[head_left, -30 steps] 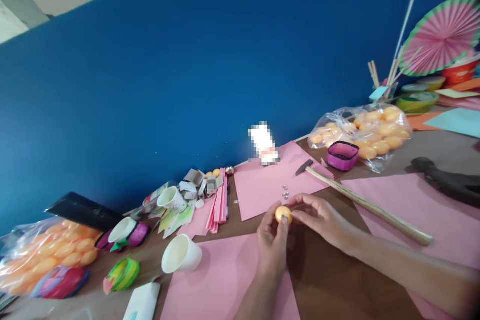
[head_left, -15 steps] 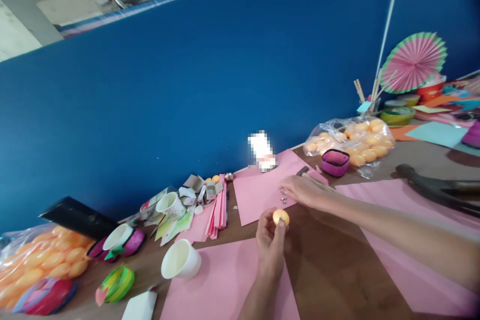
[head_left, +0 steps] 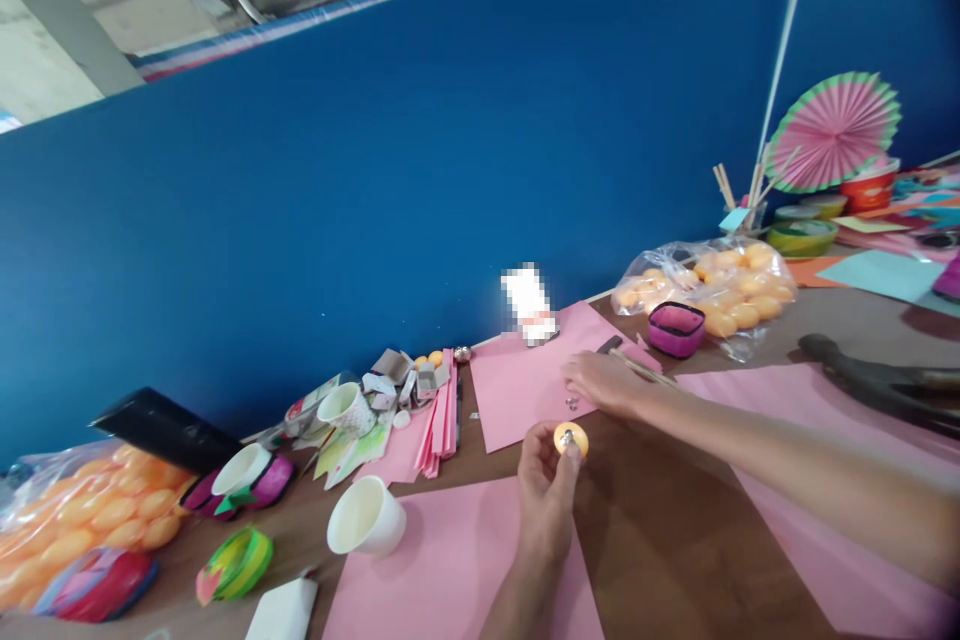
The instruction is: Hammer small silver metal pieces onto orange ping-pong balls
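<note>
My left hand [head_left: 546, 490] is closed around an orange plastic ball [head_left: 580, 431], held over the table near a pink sheet. A small silver piece that looks like a bell sits on the ball's near side by my thumb. On the far pink paper [head_left: 514, 400], my right hand [head_left: 602, 383] reaches down with its fingertips drawn together. Small silver bells [head_left: 571, 404] lie just in front of those fingers. Whatever may be between the right fingertips is hidden.
A white cup [head_left: 367, 518] stands left of my left hand. Beyond my right hand are a magenta container [head_left: 676, 330] and a bag of orange balls [head_left: 739, 285]. A hammer [head_left: 847, 370] lies at the right. Boxes and paper strips [head_left: 437, 430] sit along the blue wall.
The ball in my left hand has turned, so the silver piece shows more fully. My right fingers have come lower over the bells, covering some of them. The view has shifted slightly.
</note>
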A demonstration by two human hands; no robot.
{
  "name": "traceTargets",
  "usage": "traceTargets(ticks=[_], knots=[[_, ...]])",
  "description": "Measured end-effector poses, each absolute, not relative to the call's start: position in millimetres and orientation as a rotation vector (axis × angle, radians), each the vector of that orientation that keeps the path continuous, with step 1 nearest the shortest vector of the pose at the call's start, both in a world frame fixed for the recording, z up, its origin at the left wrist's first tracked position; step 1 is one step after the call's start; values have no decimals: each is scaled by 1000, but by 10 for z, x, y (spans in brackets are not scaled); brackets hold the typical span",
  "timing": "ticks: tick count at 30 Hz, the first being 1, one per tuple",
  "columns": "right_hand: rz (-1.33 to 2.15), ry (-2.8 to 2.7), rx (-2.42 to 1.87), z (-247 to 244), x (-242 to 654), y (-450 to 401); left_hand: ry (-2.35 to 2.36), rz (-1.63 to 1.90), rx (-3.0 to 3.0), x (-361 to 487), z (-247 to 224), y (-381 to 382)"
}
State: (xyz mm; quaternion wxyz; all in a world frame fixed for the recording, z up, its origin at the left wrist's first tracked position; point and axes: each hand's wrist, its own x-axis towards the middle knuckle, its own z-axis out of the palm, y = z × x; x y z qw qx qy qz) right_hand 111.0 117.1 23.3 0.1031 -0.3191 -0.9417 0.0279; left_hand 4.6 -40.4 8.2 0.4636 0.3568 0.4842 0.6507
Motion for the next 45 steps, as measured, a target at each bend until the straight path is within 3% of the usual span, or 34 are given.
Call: traceTargets(ticks=[23,26,33,45], knots=[[244,-2685,-883,215,1217,1054,1234,1714,742,92,-88,-321],[477,-2514,-912,223,1216,1001,1252,1695,736,90,-58,-321],[1590,-1851,-803,219,1309,658,1246,1625,720,68,-17,-345],[1752,-1378,-918,240,1384,443,1320,1669,662,79,-73,-320]])
